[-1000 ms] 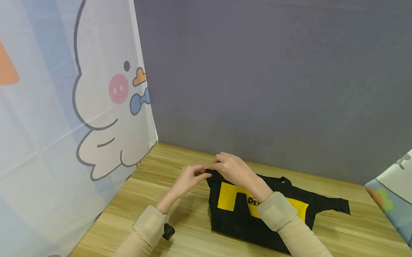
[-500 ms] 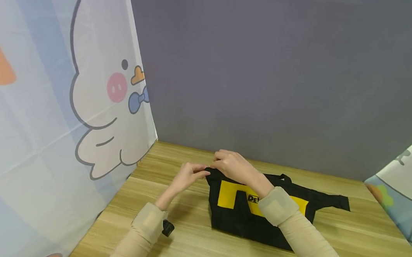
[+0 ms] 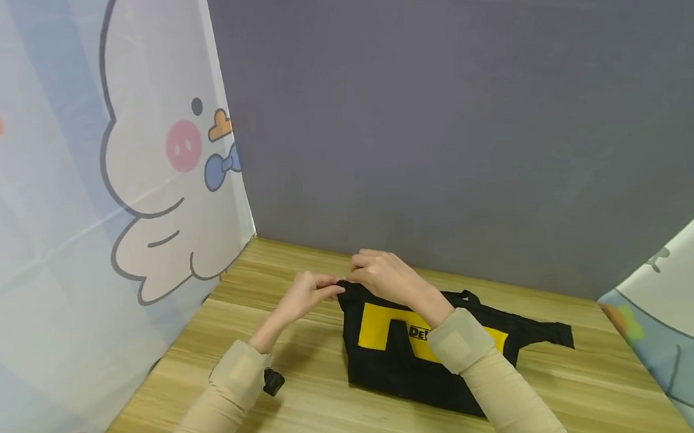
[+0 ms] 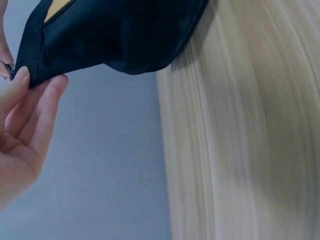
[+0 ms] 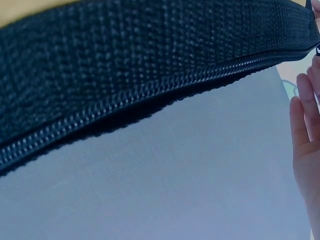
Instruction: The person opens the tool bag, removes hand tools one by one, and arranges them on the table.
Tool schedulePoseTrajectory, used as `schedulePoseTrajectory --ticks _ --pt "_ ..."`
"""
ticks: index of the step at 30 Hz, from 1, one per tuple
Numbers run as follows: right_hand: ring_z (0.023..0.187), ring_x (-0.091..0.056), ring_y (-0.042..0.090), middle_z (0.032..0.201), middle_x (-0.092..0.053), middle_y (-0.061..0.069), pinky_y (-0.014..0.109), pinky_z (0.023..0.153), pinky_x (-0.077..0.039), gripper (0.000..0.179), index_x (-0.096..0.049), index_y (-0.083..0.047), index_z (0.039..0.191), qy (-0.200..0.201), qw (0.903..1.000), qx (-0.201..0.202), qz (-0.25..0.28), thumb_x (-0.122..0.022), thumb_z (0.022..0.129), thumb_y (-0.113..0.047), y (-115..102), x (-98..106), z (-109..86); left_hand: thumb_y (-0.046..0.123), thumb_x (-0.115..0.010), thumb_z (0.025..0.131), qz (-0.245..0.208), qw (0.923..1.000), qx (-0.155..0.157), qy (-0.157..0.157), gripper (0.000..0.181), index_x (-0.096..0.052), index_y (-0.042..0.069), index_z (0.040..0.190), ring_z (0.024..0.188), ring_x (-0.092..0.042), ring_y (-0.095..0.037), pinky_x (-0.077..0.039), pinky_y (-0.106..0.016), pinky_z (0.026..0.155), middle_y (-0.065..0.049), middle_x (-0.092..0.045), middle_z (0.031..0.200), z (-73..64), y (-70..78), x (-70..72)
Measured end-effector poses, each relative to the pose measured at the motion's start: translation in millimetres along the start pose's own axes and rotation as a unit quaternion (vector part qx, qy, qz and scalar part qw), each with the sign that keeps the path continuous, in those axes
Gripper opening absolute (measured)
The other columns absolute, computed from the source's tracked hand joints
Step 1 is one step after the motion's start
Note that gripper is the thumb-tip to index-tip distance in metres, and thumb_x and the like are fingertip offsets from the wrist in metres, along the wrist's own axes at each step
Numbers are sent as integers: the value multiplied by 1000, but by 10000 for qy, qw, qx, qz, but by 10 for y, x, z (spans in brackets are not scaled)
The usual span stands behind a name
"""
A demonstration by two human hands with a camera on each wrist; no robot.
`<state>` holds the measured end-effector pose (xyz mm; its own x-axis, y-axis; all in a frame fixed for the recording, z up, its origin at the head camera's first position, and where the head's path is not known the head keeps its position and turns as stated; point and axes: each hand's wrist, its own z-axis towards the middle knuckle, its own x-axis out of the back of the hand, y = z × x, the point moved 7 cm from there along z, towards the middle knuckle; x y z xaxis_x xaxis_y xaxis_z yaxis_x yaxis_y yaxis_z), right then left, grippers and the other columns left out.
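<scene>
- Zipper bag (image 3: 384, 370), black fabric with a yellow panel (image 3: 377, 328), lies on the wood-grain surface (image 3: 310, 414), right of centre in the head view; lettering beginning "DE" (image 3: 417, 332) shows beside the right forearm.
- Left hand (image 3: 301, 297) pinches the bag's left upper corner between thumb and fingers, narrow grip, wrist angled toward the right.
- Right hand (image 3: 385, 278) meets it at that same corner, its fingertips narrowed on a small zipper pull (image 5: 318, 49), which is mostly cut off by the frame edge.
- Zipper (image 5: 150, 90) teeth run along a ribbed black band toward both hands.
- Black loop (image 3: 469, 296) stands up from the bag's far edge; a narrow end strip (image 3: 556, 333) reaches out to the right.
- Cream sleeves cover both forearms, with a wide band (image 3: 461, 340) at the right wrist.
- Grey wall (image 3: 466, 138) rises behind; a printed cartoon sheet (image 3: 61, 271) hangs at the left.
</scene>
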<state>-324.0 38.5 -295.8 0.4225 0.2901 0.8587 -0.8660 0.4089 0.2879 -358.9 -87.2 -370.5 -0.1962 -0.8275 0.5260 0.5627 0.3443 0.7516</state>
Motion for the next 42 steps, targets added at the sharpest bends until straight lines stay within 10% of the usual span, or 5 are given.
schedulePoseTrajectory --ticks 42 --pt "82 -60 10 88 -64 -2 17 70 -54 13 -78 -15 94 -46 9993 22 -360 -70 91 -6 137 103 -300 10 -62 97 -704 9960 542 88 26 -71 -5 117 87 -73 -40 -62 -36 73 -25 -73 107 19 -158 18"
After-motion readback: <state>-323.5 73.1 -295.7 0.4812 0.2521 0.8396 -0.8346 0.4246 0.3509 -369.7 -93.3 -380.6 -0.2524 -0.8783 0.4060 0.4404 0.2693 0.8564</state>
